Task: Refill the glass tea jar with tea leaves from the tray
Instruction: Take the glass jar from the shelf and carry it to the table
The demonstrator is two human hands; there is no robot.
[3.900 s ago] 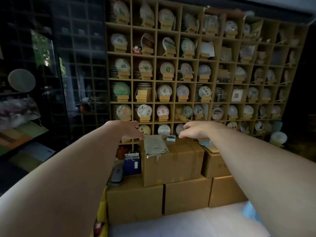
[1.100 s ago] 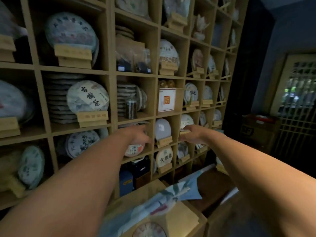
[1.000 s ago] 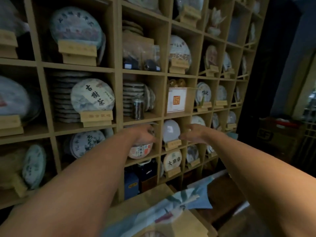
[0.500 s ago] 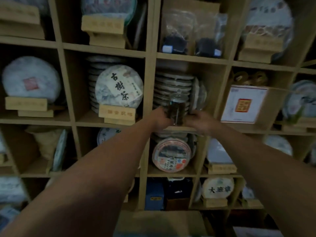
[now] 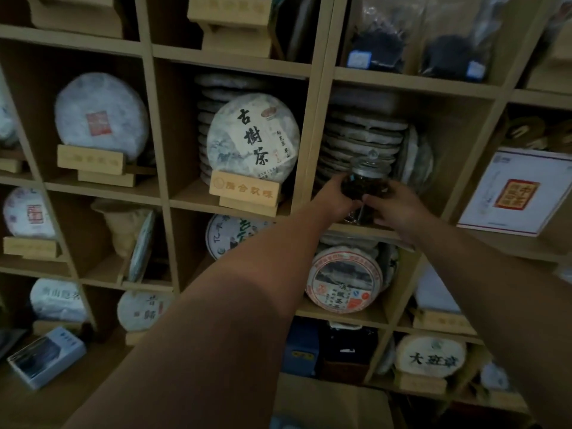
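Arms outstretched, left hand (image 5: 335, 198) and right hand (image 5: 394, 205) each in closed grip round glass tea jar (image 5: 365, 184)

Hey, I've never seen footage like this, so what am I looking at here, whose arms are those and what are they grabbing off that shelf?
There is no machine here. A person wears a camera on the head, so the single picture looks forward along their own two bare arms. In front is a wooden shelf wall divided into cubbies, filled with round paper-wrapped tea cakes on small wooden stands. The left hand and the right hand close round a small glass tea jar from either side. The jar has a glass knob lid and dark leaves inside. It sits at the front of one cubby, before a stack of tea cakes. Whether it is lifted off the shelf yet, I cannot tell.
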